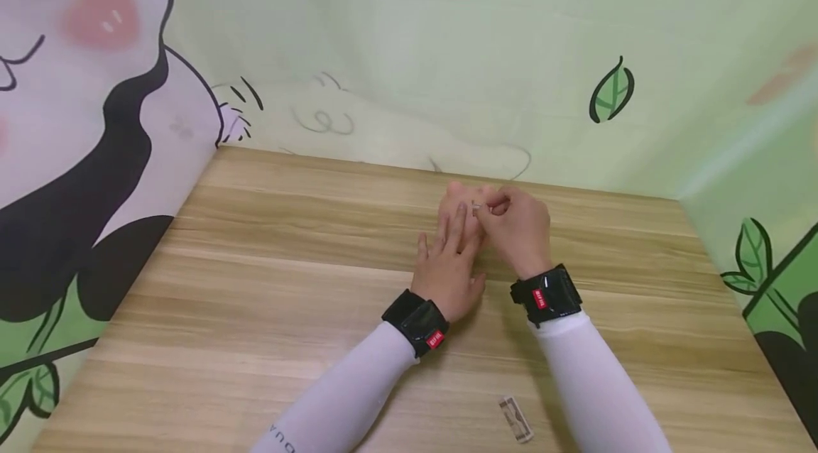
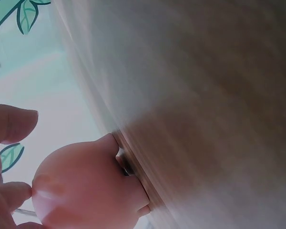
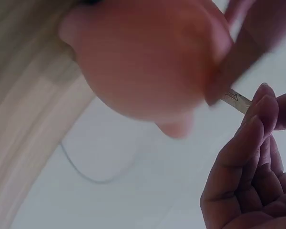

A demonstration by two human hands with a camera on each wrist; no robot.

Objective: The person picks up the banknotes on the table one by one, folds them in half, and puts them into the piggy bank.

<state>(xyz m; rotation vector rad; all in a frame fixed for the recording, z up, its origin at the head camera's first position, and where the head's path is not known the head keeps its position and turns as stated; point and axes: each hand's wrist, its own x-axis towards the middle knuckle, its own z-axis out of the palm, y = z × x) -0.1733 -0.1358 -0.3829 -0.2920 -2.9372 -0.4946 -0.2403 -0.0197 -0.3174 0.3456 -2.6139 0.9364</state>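
Note:
A round pink piggy bank (image 1: 451, 203) stands near the far side of the table, its stubby feet showing in the left wrist view. My left hand (image 1: 447, 279) rests on its near side and top with the fingers stretched out. Between thumb and fingertips my right hand (image 1: 522, 229) pinches a small folded banknote (image 3: 237, 100) just over the top of the piggy bank. The note's far end meets the top beside a left finger in the right wrist view; the slot itself is hidden there.
A second small folded banknote (image 1: 515, 419) lies on the wooden table (image 1: 255, 282) near its front, between the forearms. Behind the table hangs a pale green printed backdrop (image 1: 447, 48), and its panels also close off both sides.

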